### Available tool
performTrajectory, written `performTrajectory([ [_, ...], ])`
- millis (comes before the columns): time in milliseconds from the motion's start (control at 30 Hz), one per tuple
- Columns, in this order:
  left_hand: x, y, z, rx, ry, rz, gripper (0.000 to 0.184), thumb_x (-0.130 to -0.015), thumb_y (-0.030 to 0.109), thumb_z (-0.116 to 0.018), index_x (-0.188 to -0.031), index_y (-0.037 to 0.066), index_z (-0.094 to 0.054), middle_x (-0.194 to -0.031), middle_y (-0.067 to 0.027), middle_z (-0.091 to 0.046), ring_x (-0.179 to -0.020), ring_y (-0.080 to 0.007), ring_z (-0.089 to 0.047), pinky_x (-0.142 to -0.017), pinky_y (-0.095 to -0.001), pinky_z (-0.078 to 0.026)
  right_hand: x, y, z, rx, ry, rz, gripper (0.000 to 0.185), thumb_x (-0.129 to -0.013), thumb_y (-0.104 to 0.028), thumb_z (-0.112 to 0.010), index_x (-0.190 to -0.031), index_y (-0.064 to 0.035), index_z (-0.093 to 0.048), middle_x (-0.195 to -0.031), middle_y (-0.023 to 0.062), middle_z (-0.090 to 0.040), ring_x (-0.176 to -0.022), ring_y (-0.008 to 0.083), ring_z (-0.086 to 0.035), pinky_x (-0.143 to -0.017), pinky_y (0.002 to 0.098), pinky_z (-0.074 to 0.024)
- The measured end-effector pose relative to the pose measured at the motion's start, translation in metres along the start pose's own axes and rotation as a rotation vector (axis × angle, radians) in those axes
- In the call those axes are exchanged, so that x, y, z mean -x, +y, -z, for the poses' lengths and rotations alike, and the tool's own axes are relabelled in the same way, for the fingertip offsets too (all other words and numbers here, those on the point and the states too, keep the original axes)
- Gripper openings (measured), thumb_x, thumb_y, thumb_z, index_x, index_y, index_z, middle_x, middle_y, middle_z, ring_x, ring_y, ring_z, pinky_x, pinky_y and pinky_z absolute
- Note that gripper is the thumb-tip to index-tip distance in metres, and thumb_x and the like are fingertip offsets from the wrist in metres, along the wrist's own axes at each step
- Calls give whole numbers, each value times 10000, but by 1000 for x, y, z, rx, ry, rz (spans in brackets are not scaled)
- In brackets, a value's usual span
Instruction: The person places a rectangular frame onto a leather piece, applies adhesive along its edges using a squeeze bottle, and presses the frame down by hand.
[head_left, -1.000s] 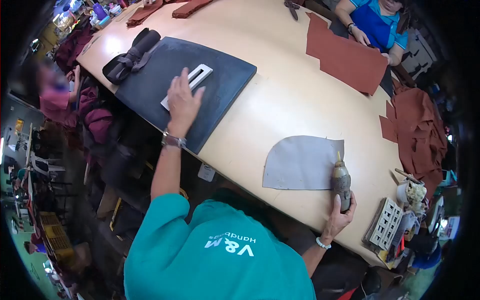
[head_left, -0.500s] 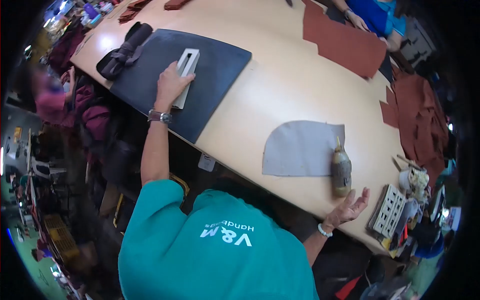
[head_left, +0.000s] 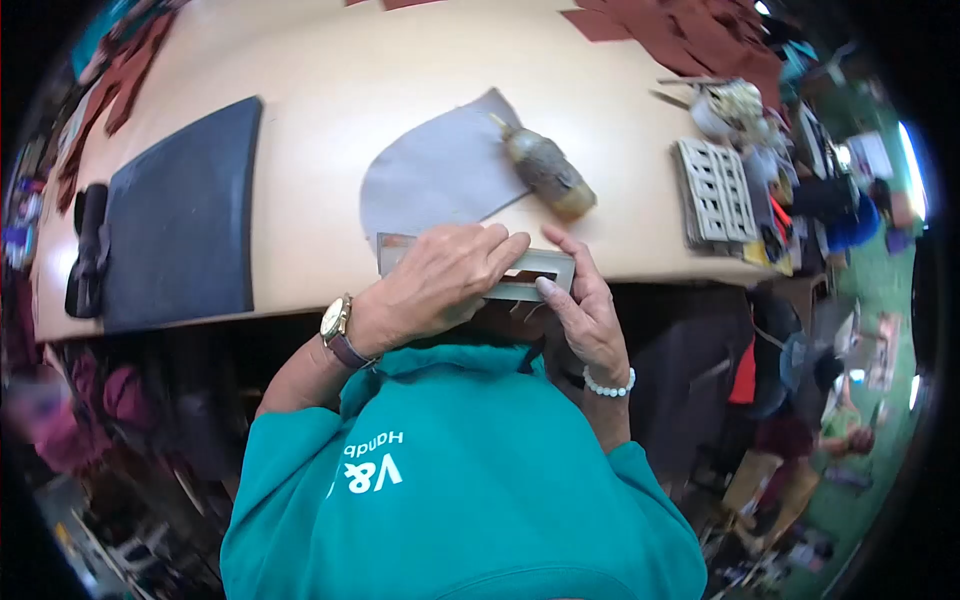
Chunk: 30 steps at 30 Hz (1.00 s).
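Clamping the slotted template (head_left: 520, 292), the left hand (head_left: 445, 272) and right hand (head_left: 594, 318) hold it off the black board (head_left: 185, 215), well left of them.

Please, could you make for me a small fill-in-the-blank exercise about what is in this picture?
1. The slotted plate is held by the left hand and the ____ hand.
2. On the wrist of the left hand there is a ____.
3. The bracelet on the other wrist is made of white ____.
4. In this view, the dark board lies to the ____ of the gray piece.

Missing words: right; watch; beads; left.
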<state>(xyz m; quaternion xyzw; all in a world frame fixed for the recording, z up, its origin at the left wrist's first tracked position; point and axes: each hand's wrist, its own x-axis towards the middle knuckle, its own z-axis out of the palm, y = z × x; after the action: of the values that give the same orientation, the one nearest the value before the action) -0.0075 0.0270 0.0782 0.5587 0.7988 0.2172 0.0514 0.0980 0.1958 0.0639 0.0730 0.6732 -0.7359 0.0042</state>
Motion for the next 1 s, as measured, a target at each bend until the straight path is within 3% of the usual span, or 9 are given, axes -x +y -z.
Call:
performTrajectory([
  [167,-21,20,-3,-67,406,-199,756,-689,263,-707,-1325,11,-385,-1275,-186,-460,-1167,-323,-469,-932,-428,-405,39,-15,55,51,235,26,324,-908,-39,-504,-1223,-32,-424,-966,121,-611,-711,126,-619,-583,249,-540],
  [233,-22,20,9,-29,686,-174,844,-688,333,-733,-1367,16,-343,-1368,-195,-389,-1262,-341,-388,-1009,-458,-349,64,-43,78,-44,496,305,285,-909,-69,-501,-1187,-40,-444,-929,138,-623,-632,146,-628,-503,249,-517],
  [300,-25,10,12,41,844,-110,918,-647,377,-781,-1368,23,-337,-1351,-203,-401,-1275,-356,-369,-1030,-473,-333,91,-33,119,-905,45,690,284,-884,-122,-552,-1136,-28,-463,-889,152,-636,-608,129,-606,-483,224,-466],
  [333,-25,6,11,63,850,-79,957,-618,325,-808,-1382,29,-313,-1348,-205,-400,-1260,-362,-382,-1046,-475,-319,94,-14,126,-743,229,493,281,-885,-131,-547,-1136,-29,-470,-858,151,-635,-612,142,-613,-477,239,-468],
  [500,-13,3,-3,172,655,-37,927,-627,273,-805,-1378,28,-320,-1343,-203,-405,-1227,-359,-415,-1027,-455,-348,142,252,184,562,746,-273,235,-869,-124,-554,-1074,-15,-514,-779,169,-639,-635,204,-639,-489,346,-507],
  [633,-7,6,-18,315,449,-14,892,-650,297,-795,-1359,9,-338,-1324,-210,-428,-1198,-356,-448,-1005,-435,-374,142,149,145,256,786,-783,139,-851,-38,-535,-980,16,-533,-768,133,-644,-593,147,-624,-503,282,-503],
  [800,-34,23,-52,566,252,-132,777,-738,387,-733,-1318,-2,-394,-1195,-205,-536,-1070,-312,-552,-932,-392,-438,93,-5,106,366,207,-295,149,-847,-25,-532,-988,19,-550,-708,86,-637,-553,113,-601,-513,228,-480],
  [900,-55,27,-42,945,-592,-61,559,-835,354,-651,-1223,-18,-497,-1015,-147,-618,-910,-235,-606,-828,-349,-480,52,-60,66,596,-89,-77,230,-811,1,-589,-1039,33,-572,-806,75,-653,-627,108,-614,-583,236,-497],
  [1000,-48,31,-40,1379,-346,163,358,-943,322,-502,-1057,-10,-574,-886,-68,-618,-800,-142,-598,-721,-280,-490,25,-35,40,37,400,208,618,-744,27,-677,-1297,29,-403,-1000,89,-640,-904,128,-592,-816,254,-467],
])
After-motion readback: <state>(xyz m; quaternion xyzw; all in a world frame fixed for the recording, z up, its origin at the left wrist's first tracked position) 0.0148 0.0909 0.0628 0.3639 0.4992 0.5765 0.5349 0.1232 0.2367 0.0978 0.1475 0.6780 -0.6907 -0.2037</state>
